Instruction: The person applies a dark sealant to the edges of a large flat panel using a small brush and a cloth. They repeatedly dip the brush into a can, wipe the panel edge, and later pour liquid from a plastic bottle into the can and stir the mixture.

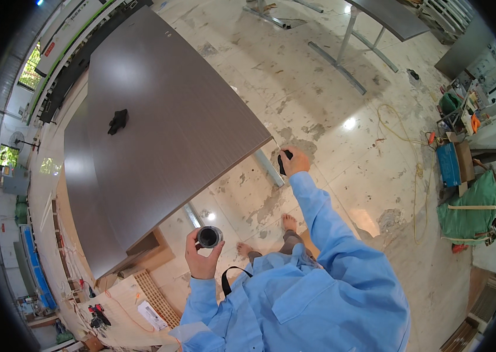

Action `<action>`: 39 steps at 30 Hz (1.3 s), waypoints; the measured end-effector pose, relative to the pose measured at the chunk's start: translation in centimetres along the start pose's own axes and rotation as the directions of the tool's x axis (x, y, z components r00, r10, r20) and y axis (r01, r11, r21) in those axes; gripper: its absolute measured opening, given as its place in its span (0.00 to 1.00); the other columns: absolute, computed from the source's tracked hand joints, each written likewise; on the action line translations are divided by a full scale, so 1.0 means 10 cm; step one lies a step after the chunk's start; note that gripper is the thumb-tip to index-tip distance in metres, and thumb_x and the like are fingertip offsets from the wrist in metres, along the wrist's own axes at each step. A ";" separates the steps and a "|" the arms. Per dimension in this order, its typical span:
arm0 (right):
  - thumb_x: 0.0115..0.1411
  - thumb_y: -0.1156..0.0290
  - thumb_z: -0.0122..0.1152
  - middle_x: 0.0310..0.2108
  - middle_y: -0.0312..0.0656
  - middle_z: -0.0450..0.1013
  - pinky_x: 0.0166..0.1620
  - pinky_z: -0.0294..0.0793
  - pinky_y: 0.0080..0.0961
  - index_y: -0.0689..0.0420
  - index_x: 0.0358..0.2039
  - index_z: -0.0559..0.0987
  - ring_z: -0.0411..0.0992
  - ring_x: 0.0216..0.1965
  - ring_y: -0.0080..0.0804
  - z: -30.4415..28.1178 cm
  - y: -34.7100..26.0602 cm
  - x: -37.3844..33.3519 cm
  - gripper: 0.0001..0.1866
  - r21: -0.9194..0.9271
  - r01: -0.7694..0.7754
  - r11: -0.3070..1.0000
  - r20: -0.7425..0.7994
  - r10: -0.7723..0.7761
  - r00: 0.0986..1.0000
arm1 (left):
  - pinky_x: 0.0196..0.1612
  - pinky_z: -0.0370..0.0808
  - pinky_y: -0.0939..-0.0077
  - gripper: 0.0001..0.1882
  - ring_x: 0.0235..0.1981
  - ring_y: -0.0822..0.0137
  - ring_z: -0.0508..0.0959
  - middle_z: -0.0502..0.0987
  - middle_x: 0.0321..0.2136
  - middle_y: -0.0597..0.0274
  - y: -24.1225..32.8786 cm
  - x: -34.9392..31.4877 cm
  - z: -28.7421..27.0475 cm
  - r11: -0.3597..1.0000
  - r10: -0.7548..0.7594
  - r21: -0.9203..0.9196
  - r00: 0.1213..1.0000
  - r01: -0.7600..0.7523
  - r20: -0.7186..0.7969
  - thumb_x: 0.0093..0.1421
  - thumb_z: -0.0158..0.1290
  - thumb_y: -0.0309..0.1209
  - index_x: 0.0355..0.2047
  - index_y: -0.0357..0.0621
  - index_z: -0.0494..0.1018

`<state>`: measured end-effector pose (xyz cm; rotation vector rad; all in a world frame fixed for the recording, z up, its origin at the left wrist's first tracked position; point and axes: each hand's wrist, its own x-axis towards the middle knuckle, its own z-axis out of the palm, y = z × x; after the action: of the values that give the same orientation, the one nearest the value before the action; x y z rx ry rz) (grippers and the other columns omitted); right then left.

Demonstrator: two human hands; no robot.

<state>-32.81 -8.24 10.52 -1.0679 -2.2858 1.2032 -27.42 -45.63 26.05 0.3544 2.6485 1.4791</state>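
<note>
At the far left, the long pale machine (63,29) bears a small red label (49,48) with light marks too small to make out; farther along it stands a short line of dark lettering (79,10). At the near left, the white packet (151,315) shows faint print, too small to read.

On my feed, a broad grey-brown panel (189,117) carries a small black object (117,121) toward ten o'clock.
</note>
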 end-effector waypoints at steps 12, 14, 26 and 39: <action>0.62 0.63 0.67 0.43 0.47 0.83 0.49 0.80 0.43 0.50 0.40 0.87 0.80 0.44 0.52 -0.06 -0.03 0.16 0.09 -0.034 0.049 0.998 0.042 -0.048 0.998 | 0.48 0.80 0.68 0.34 0.47 0.62 0.82 0.80 0.48 0.56 0.02 -0.01 0.04 1.000 -0.010 0.020 1.000 0.011 -0.021 0.50 0.75 0.28 0.55 0.41 0.72; 0.62 0.63 0.67 0.43 0.47 0.83 0.49 0.80 0.43 0.50 0.40 0.87 0.80 0.44 0.52 -0.07 -0.03 0.18 0.09 -0.060 0.053 0.997 0.061 -0.049 0.997 | 0.48 0.80 0.68 0.34 0.47 0.62 0.82 0.80 0.48 0.56 0.01 -0.01 0.04 1.000 -0.013 0.017 1.000 0.013 -0.020 0.50 0.75 0.29 0.55 0.41 0.72; 0.61 0.62 0.68 0.42 0.46 0.83 0.50 0.80 0.43 0.49 0.40 0.87 0.81 0.44 0.51 -0.09 -0.05 0.19 0.09 -0.057 0.052 0.997 0.037 -0.050 0.998 | 0.47 0.80 0.69 0.33 0.47 0.62 0.82 0.80 0.49 0.57 0.00 -0.01 0.05 1.000 -0.018 0.017 1.000 0.018 -0.023 0.50 0.75 0.29 0.55 0.41 0.73; 0.61 0.62 0.68 0.41 0.46 0.83 0.49 0.80 0.42 0.50 0.39 0.87 0.81 0.43 0.51 -0.12 -0.08 0.19 0.09 -0.084 0.075 0.994 0.070 -0.069 0.995 | 0.48 0.81 0.68 0.34 0.47 0.62 0.82 0.80 0.48 0.57 0.00 -0.02 0.04 0.999 -0.033 0.007 0.999 0.033 -0.023 0.50 0.75 0.29 0.56 0.40 0.72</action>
<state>-33.69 -6.44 11.78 -0.9791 -2.4256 1.1378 -27.15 -45.41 25.81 0.2947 2.6648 1.4738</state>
